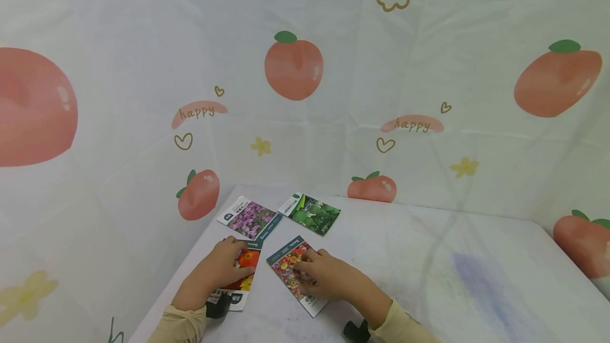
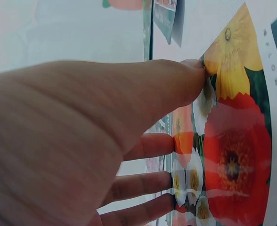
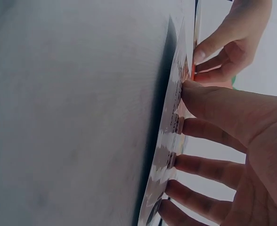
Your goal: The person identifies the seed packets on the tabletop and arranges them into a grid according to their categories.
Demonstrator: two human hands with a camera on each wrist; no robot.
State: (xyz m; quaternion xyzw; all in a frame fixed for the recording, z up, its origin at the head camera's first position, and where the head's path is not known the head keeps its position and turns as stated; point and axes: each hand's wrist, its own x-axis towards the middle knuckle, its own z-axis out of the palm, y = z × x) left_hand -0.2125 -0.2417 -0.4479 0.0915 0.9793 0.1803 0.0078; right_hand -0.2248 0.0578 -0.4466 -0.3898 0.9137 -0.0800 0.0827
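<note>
Several flat, picture-printed packets that look like seed packets lie on the white table. My left hand rests on the packet with red and yellow poppies; in the left wrist view its thumb and fingertips touch the poppy picture. To the right, my right hand spreads its fingertips over a packet of mixed colourful flowers. Seen from the right wrist, thumb and fingers press the face of that packet, and a shadow shows along its near edge. Part of each packet is hidden under the hand.
Behind the left hand lies a packet with purple flowers, its lower corner by the poppy packet. A packet with green round fruit lies to its right. White cloth with printed peaches hangs around the table, which has a bluish stain.
</note>
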